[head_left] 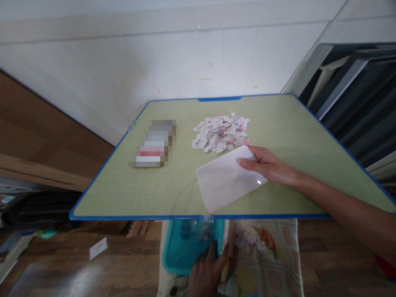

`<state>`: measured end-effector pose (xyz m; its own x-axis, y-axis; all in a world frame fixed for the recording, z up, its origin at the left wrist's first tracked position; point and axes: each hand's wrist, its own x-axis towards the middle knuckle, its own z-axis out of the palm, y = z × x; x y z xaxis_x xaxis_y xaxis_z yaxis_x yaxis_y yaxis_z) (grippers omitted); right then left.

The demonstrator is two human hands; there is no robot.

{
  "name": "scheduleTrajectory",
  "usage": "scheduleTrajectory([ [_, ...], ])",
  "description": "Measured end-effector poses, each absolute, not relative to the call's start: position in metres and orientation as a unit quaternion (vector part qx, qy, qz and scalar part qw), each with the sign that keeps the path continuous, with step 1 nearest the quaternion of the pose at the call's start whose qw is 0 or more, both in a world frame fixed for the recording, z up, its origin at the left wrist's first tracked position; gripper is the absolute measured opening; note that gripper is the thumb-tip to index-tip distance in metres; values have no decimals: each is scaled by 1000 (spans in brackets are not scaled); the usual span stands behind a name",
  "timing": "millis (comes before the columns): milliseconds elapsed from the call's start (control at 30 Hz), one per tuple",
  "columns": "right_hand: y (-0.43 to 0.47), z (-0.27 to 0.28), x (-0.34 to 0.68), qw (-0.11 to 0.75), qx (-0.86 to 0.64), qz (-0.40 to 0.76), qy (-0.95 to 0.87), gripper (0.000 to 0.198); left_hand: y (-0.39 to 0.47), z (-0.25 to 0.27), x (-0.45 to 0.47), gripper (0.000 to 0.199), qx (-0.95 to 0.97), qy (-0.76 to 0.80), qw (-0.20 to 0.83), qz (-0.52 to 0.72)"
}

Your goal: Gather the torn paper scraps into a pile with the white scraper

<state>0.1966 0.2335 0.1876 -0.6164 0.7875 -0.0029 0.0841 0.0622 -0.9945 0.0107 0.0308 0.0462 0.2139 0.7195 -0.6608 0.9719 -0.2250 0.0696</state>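
Observation:
A thin, glossy white plastic board point(227, 177) with rounded corners and a small mark near its left edge is tilted over the front of the tabletop. My right hand point(262, 163) grips its right end, thumb on top. Just beyond the board lies a heap of torn paper scraps point(221, 132), mostly white with some pink. Below the table edge, my left hand point(206, 270) is in shadow at the right rim of a turquoise tray point(179, 262). Its index finger reaches over the tray and its thumb is apart, beside a pale upright strip point(229, 237).
The green tabletop point(278, 123) has a blue rim and stands against a white wall. On its left lies a pixelated rectangular object point(153, 144). More paper scraps point(249, 235) lie on patterned cloth point(278, 268) below. Dark panels point(365, 90) lean at right; a card point(98, 248) lies on the floor.

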Motion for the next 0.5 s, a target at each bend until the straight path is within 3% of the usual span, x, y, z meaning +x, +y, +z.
scheduleTrajectory([
  [500,234,188,198,299,-326,614,-654,20,30,47,10,82,757,561,236,-239],
])
